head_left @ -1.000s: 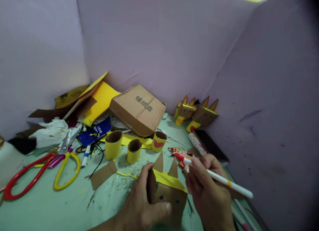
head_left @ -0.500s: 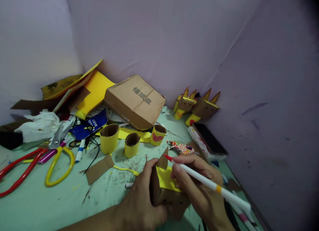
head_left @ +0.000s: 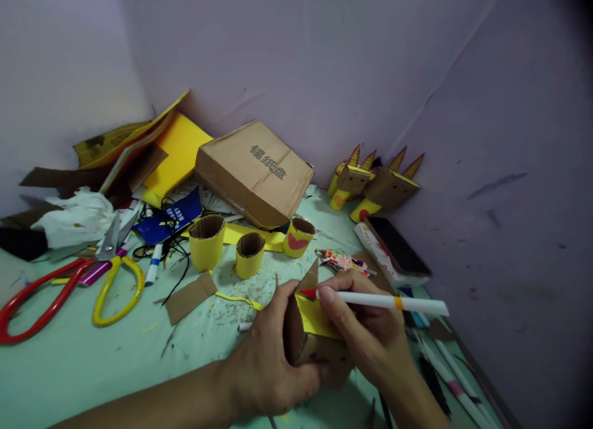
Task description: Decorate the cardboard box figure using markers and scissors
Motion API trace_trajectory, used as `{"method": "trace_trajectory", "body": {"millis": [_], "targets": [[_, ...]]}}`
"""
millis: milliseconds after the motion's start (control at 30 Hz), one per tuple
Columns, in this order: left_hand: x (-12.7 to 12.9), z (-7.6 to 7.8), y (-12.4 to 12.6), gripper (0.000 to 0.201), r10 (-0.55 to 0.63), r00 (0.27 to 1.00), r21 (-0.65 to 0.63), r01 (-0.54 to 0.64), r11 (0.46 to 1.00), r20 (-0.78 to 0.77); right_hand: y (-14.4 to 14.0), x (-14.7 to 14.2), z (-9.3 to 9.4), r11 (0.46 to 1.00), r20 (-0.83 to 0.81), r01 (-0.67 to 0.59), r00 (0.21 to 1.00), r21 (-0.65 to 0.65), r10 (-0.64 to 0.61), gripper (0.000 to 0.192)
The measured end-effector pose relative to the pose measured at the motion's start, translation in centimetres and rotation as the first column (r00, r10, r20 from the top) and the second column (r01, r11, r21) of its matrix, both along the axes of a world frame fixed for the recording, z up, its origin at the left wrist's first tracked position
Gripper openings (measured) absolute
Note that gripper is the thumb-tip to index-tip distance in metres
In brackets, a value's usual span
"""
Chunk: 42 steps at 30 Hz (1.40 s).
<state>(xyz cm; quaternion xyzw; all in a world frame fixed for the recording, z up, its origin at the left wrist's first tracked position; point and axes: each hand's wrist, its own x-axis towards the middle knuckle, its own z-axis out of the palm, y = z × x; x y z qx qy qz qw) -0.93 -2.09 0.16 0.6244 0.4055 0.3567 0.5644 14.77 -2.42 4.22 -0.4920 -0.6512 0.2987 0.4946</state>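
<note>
My left hand (head_left: 273, 349) is wrapped round the left side of a small brown cardboard box (head_left: 319, 349) with a yellow top and pointed cardboard ears. Between the fingertips of my right hand (head_left: 365, 324) is a white felt-tip pen (head_left: 377, 300) with an orange band. Its red tip lies at the yellow top, by the base of the brown ear (head_left: 307, 279). Whether the tip touches the surface I cannot tell. Part of the box's right side is hidden by my right hand.
Beyond the hands stand yellow-covered cardboard rings (head_left: 207, 244). Red-handled scissors (head_left: 50, 299) and yellow-handled scissors (head_left: 119, 290) lie left. A large carton (head_left: 254, 170) leans behind. Finished-looking box figures (head_left: 389, 191) and a phone (head_left: 397, 245) are at right, with several pens (head_left: 454, 379) nearer.
The pen has swung from a steep slant to nearly level, and its red tip has come down to the yellow top. My left hand still grips the box. The camera view has shifted slightly.
</note>
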Motion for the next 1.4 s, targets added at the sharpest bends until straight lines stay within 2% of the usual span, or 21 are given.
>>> {"method": "trace_trajectory", "body": {"millis": [133,300,467,633,800,867,1067,1233,1400], "targets": [[0.0,-0.1,-0.2,0.094,0.013,0.999,-0.009,-0.013,1.0,-0.036,0.2,0.1,0.2,0.996,0.093,-0.033,0.995,0.084,0.025,0.014],[0.0,0.0,-0.4,0.096,0.032,0.997,-0.013,-0.033,0.999,-0.071,0.3,0.1,0.2,0.99,0.146,-0.053,0.989,0.127,0.034,0.013],[0.1,0.8,-0.2,0.082,0.007,1.0,0.036,-0.007,0.999,-0.011,0.4,0.1,0.1,0.987,0.157,-0.082,0.986,0.14,0.059,0.012],[0.1,1.5,-0.2,0.069,-0.045,0.998,0.04,0.044,0.998,0.032,0.5,0.1,-0.3,0.986,0.135,-0.047,0.991,0.16,0.026,0.01],[0.2,1.4,0.0,0.073,-0.032,0.995,0.034,0.029,0.999,0.09,0.5,0.1,-0.5,0.982,0.126,0.015,0.991,0.19,-0.04,0.008],[0.1,1.0,0.0,0.074,-0.031,0.998,0.017,0.03,0.999,0.062,0.4,0.1,-0.3,0.981,0.107,0.029,0.993,0.192,-0.05,0.01],[0.2,-0.3,-0.2,0.093,0.055,0.998,0.019,-0.055,0.998,-0.021,0.5,-0.1,0.3,0.97,0.207,-0.079,0.978,0.228,0.03,0.012],[0.1,0.7,0.0,0.076,-0.022,0.998,0.05,0.019,0.999,0.062,0.8,-0.1,0.0,0.949,0.176,0.039,0.979,0.313,-0.098,0.009],[0.0,1.4,-0.1,0.073,-0.042,0.998,0.056,0.039,0.998,0.041,0.5,0.0,0.3,0.969,0.188,-0.019,0.982,0.247,-0.029,0.012]]}}
